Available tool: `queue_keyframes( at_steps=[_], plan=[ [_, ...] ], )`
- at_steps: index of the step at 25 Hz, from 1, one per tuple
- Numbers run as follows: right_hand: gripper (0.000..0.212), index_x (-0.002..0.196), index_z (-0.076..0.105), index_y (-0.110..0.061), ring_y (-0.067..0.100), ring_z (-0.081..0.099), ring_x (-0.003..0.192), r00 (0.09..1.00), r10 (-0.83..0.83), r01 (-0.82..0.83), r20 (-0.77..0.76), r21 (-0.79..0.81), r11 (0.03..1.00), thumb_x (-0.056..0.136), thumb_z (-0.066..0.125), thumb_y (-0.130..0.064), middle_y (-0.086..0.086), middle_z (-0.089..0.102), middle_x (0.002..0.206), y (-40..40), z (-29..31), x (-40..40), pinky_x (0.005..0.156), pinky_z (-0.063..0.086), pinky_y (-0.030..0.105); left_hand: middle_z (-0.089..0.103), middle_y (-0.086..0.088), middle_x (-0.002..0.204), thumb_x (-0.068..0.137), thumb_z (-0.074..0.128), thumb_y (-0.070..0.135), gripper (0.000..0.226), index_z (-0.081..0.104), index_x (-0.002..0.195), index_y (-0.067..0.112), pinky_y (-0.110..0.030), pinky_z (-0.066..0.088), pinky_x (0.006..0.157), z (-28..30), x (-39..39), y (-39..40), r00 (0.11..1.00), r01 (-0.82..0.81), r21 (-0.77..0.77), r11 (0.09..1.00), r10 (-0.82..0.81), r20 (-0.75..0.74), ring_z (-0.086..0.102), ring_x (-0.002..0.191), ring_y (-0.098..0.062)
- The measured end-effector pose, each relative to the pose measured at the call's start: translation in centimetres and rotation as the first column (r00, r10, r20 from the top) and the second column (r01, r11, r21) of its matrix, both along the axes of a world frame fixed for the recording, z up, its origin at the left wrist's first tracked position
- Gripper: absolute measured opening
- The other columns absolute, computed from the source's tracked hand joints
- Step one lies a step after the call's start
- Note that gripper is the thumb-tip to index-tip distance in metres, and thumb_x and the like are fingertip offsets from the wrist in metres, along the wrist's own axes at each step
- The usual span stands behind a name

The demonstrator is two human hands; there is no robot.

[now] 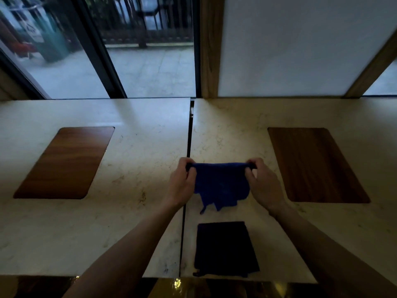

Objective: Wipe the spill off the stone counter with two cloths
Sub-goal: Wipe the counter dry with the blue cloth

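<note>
- A dark cloth [225, 249] lies flat on the near edge of the counter [139, 168], just right of the gap [186, 179] between the two slabs.
- Past it, the left hand [181, 183] and right hand [263, 186] each pinch a top corner of the blue cloth [221, 186] — fingers curled tight, cloth hanging between them.
- I cannot tell where the spill is.
- Two brown mats [64, 162] sit far left and right.
- A loose pinch could let a corner drop — or the spill could get pushed into the gap.
</note>
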State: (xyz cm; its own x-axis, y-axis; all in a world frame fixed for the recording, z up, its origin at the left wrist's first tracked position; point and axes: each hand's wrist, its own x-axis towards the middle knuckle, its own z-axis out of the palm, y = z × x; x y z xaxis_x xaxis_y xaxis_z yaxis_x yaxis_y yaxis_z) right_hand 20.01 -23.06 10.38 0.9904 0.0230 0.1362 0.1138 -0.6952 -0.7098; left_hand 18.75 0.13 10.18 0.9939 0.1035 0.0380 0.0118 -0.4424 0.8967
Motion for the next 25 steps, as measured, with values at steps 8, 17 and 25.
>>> queue_keyframes(
  at_steps=[8, 17, 25],
  plan=[
    [0.013, 0.115, 0.052, -0.017, 0.016, 0.064, 0.084, 0.985, 0.028, -0.057, 0.168, 0.167, 0.984, 0.102, 0.047, -0.018, -0.005, 0.059, 0.096, 2.9, 6.3, 0.2, 0.063, 0.052, 0.021, 0.059, 0.008, 0.103, 0.105, 0.04, 0.017, 0.015, 0.048, 0.116, 0.023, -0.02, 0.053, 0.067, 5.6, 0.2, 2.7, 0.974, -0.057, -0.051, 0.997, 0.067, 0.218, 0.06, 0.093, -0.01],
    [0.026, 0.124, 0.052, -0.02, 0.009, 0.067, 0.078, 0.99, 0.003, -0.029, 0.138, 0.193, 0.981, 0.099, 0.057, -0.021, -0.015, 0.06, 0.098, 4.0, 7.8, -4.1, 0.064, 0.058, 0.027, 0.056, 0.013, 0.1, 0.106, 0.037, 0.016, 0.019, 0.051, 0.117, 0.022, -0.023, 0.049, 0.073, 6.0, -0.9, 3.3, 0.979, -0.071, -0.193, 0.979, 0.105, 0.174, 0.055, 0.09, -0.006],
    [0.028, 0.113, 0.055, -0.025, -0.004, 0.062, 0.087, 0.98, 0.075, -0.112, 0.183, 0.198, 0.974, 0.094, 0.061, -0.006, -0.02, 0.058, 0.102, 5.6, 8.6, -10.4, 0.067, 0.054, 0.014, 0.056, 0.012, 0.1, 0.105, 0.038, 0.015, 0.019, 0.052, 0.117, 0.02, -0.024, 0.045, 0.073, 6.6, -6.9, 4.8, 0.969, -0.085, -0.215, 0.973, 0.131, 0.209, 0.053, 0.088, -0.005]
  ],
)
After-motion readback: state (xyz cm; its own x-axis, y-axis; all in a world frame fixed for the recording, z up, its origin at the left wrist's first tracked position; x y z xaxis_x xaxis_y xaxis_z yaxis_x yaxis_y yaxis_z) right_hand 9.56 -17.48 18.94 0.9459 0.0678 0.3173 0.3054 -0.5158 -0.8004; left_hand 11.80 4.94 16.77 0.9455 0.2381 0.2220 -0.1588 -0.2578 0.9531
